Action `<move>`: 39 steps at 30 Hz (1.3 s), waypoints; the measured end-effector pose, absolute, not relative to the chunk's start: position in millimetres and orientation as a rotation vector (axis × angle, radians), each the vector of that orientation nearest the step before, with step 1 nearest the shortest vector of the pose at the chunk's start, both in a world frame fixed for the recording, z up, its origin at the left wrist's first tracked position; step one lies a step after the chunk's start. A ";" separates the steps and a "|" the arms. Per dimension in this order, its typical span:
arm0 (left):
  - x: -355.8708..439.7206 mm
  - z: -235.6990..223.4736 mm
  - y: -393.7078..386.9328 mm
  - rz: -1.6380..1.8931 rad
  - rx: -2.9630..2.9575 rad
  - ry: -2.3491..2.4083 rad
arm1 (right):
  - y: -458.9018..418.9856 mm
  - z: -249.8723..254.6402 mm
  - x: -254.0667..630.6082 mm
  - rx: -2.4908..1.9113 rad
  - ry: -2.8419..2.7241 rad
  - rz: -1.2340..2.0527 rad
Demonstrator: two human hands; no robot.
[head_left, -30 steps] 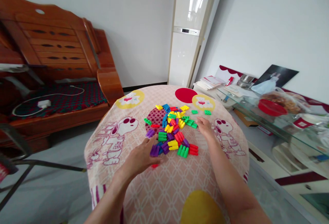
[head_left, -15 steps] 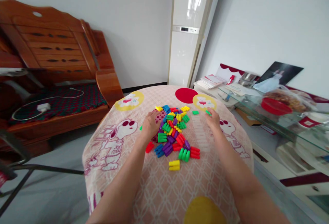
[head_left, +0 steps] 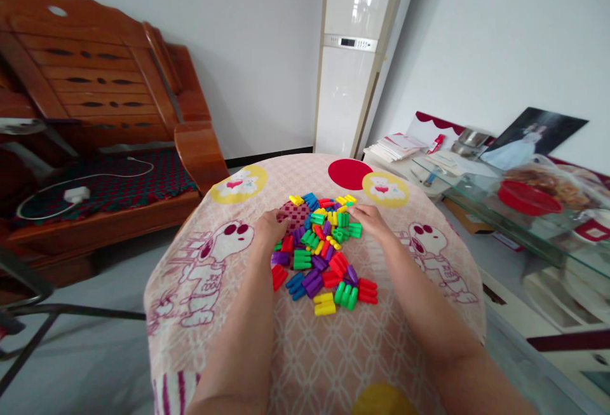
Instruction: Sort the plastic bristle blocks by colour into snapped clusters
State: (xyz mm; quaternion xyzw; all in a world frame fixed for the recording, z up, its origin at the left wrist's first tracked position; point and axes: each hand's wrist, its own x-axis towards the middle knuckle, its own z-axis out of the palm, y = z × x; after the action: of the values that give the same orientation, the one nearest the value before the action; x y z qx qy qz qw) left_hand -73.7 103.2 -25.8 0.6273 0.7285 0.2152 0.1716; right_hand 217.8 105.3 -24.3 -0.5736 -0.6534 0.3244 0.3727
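Observation:
A pile of small plastic building pieces (head_left: 324, 250) in red, green, yellow, blue and purple lies on a round table under a pink cartoon-dog cloth (head_left: 214, 275). My left hand (head_left: 269, 227) rests palm down against the pile's left edge, fingers curved over pieces there. My right hand (head_left: 369, 219) lies against the pile's far right side, fingers spread over green pieces (head_left: 353, 229). A yellow piece (head_left: 325, 304) and a red piece (head_left: 368, 291) sit at the near edge of the pile.
A wooden bench (head_left: 109, 122) with a charger and cable stands left. A white standing air conditioner (head_left: 350, 59) fills the corner. To the right a glass-topped low cabinet (head_left: 524, 211) holds papers, a red bowl and a photo. A metal chair frame (head_left: 28, 300) sits at lower left.
Both hands have drawn inward against the pile's far sides, pushing stray green pieces toward the heap. The left hand moved from the near edge to the far left. The pile looks tighter.

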 end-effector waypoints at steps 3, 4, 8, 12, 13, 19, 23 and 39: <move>-65.5 -27.5 104.0 0.614 1.829 1.923 | 81.9 -15.5 199.8 -1.198 -1.708 1.242; -64.1 -28.3 104.4 0.621 1.838 1.893 | 76.3 -12.5 199.2 -1.147 -1.684 1.333; -64.0 -31.7 106.0 0.664 1.853 1.880 | 69.5 -10.0 211.4 -1.213 -1.555 1.248; -66.7 -35.9 108.5 0.729 1.815 1.896 | 68.3 -21.2 211.2 -1.467 -1.710 1.091; -67.4 -37.2 109.2 0.742 1.792 1.890 | 66.0 -22.9 205.9 -1.446 -1.743 1.136; -69.2 -41.8 111.2 0.802 1.614 1.780 | 53.7 -15.0 173.6 -1.096 -1.593 1.370; -66.6 -37.4 108.7 0.823 1.490 1.728 | 67.7 -25.4 189.3 -1.221 -1.522 1.025; -70.4 -43.3 112.1 0.816 1.628 1.782 | 91.5 -47.8 201.2 -1.367 -1.563 0.778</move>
State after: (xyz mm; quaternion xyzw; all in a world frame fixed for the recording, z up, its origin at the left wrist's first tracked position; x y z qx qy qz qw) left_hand -70.4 112.1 -43.3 0.6112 0.6687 0.3062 0.2925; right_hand 201.2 91.5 -47.8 -0.5519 -0.6308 0.3140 0.4460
